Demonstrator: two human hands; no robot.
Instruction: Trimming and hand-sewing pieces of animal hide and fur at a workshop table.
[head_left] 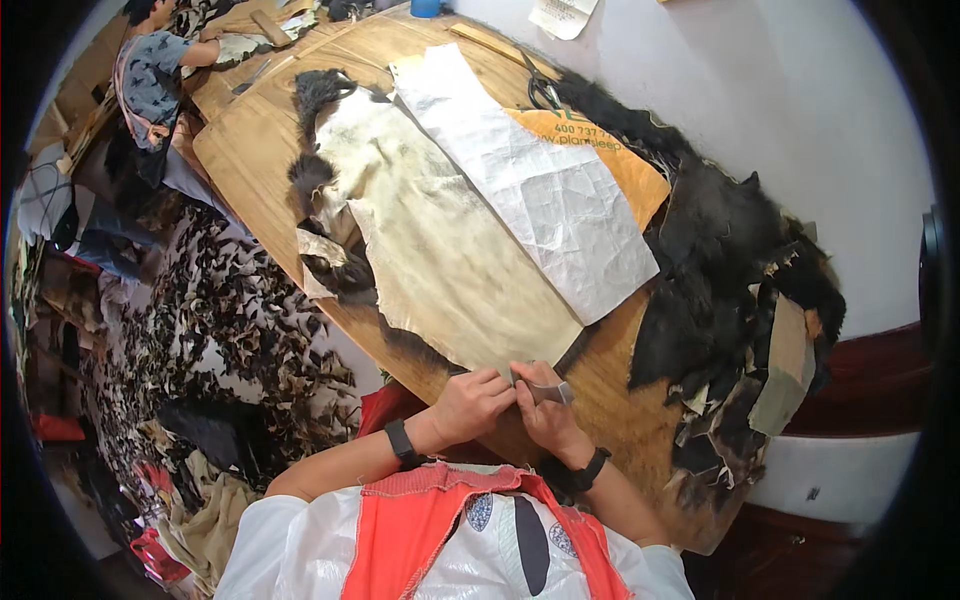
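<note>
Pale hide on surface, left hand clenched at near edge, right hand around flat grey piece

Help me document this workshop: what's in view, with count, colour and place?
Table: one, brown wood, centre
Large hide: one, cream with dark fur edges, mid-table
White sheet: one, white, along hide's right
Orange sheet: one, orange, partly under white sheet
Scissors: one pair, dark, table's far side
Blue container: one, blue, top edge
Wall paper: one, white, top centre
Fur pieces: several, black, table's right
Scraps: many, black and cream, left of table
Co-worker: one, patterned shirt, upper left
Grey flat piece: one, grey, by hide's near tip
Wristbands: two, black, one per wrist
Left hand: one, bare, by hide's near edge
Right hand: one, bare, holding grey piece
</note>
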